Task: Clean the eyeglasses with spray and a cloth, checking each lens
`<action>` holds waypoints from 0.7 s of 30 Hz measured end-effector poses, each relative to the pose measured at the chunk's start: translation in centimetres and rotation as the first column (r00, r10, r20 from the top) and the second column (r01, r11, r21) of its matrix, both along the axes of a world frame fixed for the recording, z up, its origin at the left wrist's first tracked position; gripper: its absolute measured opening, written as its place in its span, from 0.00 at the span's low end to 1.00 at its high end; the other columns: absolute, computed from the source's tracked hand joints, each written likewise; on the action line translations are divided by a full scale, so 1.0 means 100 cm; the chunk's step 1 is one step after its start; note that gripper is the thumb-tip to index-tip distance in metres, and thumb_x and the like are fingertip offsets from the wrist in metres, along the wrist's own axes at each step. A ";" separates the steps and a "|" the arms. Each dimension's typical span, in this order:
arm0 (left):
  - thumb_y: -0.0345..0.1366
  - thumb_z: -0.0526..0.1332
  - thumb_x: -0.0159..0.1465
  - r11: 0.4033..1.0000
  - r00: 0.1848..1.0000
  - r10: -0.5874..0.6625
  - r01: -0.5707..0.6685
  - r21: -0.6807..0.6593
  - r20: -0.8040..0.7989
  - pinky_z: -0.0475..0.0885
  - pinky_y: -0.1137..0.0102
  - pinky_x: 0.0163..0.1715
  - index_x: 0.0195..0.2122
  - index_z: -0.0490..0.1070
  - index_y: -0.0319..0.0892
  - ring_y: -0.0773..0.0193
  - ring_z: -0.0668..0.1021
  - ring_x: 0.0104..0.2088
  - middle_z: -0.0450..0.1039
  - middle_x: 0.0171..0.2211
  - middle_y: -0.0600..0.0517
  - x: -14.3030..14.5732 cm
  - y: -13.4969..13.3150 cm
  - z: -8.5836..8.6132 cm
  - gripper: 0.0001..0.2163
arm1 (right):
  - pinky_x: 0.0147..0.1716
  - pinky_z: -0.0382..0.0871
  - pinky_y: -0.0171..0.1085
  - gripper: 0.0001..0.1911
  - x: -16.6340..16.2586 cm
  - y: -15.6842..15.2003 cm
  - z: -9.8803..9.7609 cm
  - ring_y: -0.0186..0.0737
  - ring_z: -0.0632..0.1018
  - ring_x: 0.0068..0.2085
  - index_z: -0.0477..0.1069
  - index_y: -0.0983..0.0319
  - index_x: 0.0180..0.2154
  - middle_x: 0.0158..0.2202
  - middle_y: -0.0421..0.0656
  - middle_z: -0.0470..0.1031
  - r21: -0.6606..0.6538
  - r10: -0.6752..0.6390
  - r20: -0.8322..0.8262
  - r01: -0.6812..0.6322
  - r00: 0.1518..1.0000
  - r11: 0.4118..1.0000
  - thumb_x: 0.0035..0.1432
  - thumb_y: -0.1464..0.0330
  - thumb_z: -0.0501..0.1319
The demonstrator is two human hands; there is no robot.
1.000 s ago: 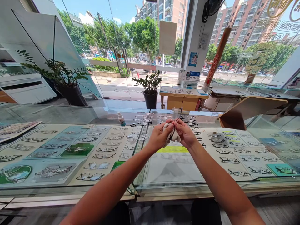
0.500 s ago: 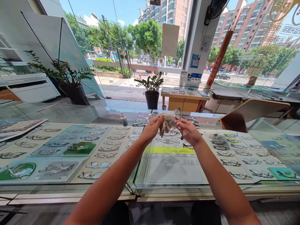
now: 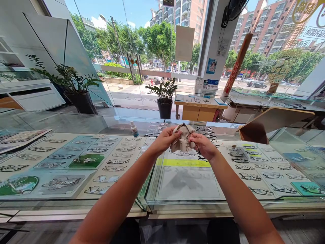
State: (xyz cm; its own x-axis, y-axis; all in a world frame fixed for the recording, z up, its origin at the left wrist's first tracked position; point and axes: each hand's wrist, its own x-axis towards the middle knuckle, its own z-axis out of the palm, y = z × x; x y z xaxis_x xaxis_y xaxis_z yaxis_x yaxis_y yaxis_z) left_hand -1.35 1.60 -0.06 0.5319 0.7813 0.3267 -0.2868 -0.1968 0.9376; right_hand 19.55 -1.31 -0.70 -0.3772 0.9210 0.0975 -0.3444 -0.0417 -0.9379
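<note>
Both of my hands are raised over a glass display counter [image 3: 152, 200]. My left hand [image 3: 164, 139] pinches a beige cleaning cloth [image 3: 180, 144] at its upper left. My right hand [image 3: 203, 145] grips a pair of dark-framed glasses [image 3: 189, 139] that lies against the cloth, the frame partly wrapped and hidden by it. Fingers of both hands are closed. Under the glass lie several rows of glasses frames on pale cards.
A small spray bottle [image 3: 133, 129] stands on the counter top, left of my hands. A tilted wooden mirror stand [image 3: 271, 123] sits at the right. Potted plants [image 3: 164, 96] and a yellow table [image 3: 200, 108] stand beyond, before large windows.
The glasses, earlier held up with one lens showing above the cloth, have come down and the cloth now spreads across them. My hands have shifted slightly lower and closer together.
</note>
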 end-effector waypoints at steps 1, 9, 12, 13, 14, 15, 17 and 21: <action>0.49 0.73 0.63 1.000 1.000 -0.016 0.016 0.002 -0.004 0.76 0.70 0.40 0.49 0.80 0.39 0.62 0.81 0.36 0.82 0.38 0.48 0.000 -0.001 0.001 0.20 | 0.27 0.62 0.34 0.18 0.000 0.000 0.000 0.31 0.68 0.26 0.78 0.63 0.28 0.26 0.38 0.72 0.001 0.001 0.000 -0.001 1.000 1.000 0.47 0.58 0.79; 0.45 0.78 0.57 0.993 0.993 0.114 -0.114 0.032 -0.001 0.75 0.72 0.34 0.42 0.80 0.38 0.64 0.80 0.32 0.82 0.35 0.49 0.008 -0.008 -0.001 0.19 | 0.35 0.69 0.34 0.18 -0.003 -0.002 -0.005 0.32 0.73 0.31 0.80 0.64 0.29 0.29 0.40 0.74 -0.066 0.041 -0.056 -0.045 0.998 0.997 0.44 0.59 0.82; 0.52 0.75 0.60 0.973 0.974 0.224 -0.222 0.069 -0.019 0.71 0.73 0.28 0.36 0.78 0.37 0.66 0.76 0.27 0.79 0.29 0.51 0.011 -0.008 -0.004 0.20 | 0.38 0.69 0.36 0.19 -0.005 -0.003 -0.009 0.33 0.75 0.33 0.80 0.64 0.30 0.31 0.41 0.76 -0.076 0.049 -0.057 -0.053 0.997 0.996 0.44 0.60 0.82; 0.54 0.73 0.61 0.963 0.965 0.261 -0.259 0.077 -0.018 0.70 0.73 0.26 0.34 0.77 0.37 0.67 0.75 0.26 0.77 0.27 0.52 0.011 -0.008 -0.005 0.21 | 0.38 0.69 0.36 0.18 -0.006 -0.003 -0.010 0.34 0.75 0.33 0.80 0.64 0.30 0.31 0.41 0.77 -0.070 0.055 -0.054 -0.058 0.997 0.996 0.44 0.60 0.82; 0.56 0.71 0.62 0.954 0.957 0.291 -0.289 0.080 -0.014 0.68 0.74 0.25 0.32 0.76 0.38 0.68 0.73 0.24 0.76 0.25 0.52 0.012 -0.007 -0.005 0.23 | 0.38 0.69 0.37 0.18 -0.007 -0.003 -0.011 0.34 0.75 0.33 0.81 0.64 0.31 0.31 0.42 0.77 -0.061 0.059 -0.049 -0.062 0.997 0.996 0.45 0.60 0.81; 0.58 0.70 0.63 0.948 0.951 0.310 -0.309 0.078 -0.007 0.67 0.74 0.24 0.30 0.75 0.38 0.69 0.72 0.23 0.75 0.24 0.53 0.012 -0.006 -0.006 0.24 | 0.38 0.69 0.37 0.17 -0.007 -0.003 -0.012 0.34 0.75 0.33 0.81 0.64 0.31 0.31 0.42 0.77 -0.054 0.061 -0.045 -0.063 0.997 0.997 0.46 0.60 0.81; 0.59 0.68 0.64 0.955 0.957 0.291 -0.291 0.052 0.013 0.67 0.73 0.25 0.29 0.75 0.38 0.68 0.72 0.23 0.75 0.24 0.52 0.011 -0.004 -0.007 0.25 | 0.36 0.68 0.36 0.17 -0.007 -0.002 -0.010 0.34 0.73 0.31 0.81 0.63 0.30 0.30 0.41 0.77 -0.043 0.053 -0.034 -0.054 0.998 0.998 0.46 0.59 0.80; 0.52 0.73 0.62 0.994 0.993 0.101 -0.098 -0.043 0.063 0.75 0.71 0.34 0.44 0.81 0.39 0.64 0.80 0.32 0.81 0.34 0.48 0.008 -0.002 -0.005 0.21 | 0.32 0.67 0.36 0.15 -0.004 0.000 -0.004 0.33 0.70 0.29 0.80 0.63 0.29 0.29 0.40 0.75 -0.002 0.011 -0.033 -0.011 0.999 1.000 0.48 0.60 0.78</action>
State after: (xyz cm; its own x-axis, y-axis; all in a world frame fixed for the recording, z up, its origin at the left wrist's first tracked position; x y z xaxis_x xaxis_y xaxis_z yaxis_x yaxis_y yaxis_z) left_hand -0.59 1.43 -0.53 0.4296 0.8422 0.3257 -0.3284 -0.1902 0.9252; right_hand 19.14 -1.28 -1.11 -0.3841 0.9169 0.1082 -0.3750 -0.0478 -0.9258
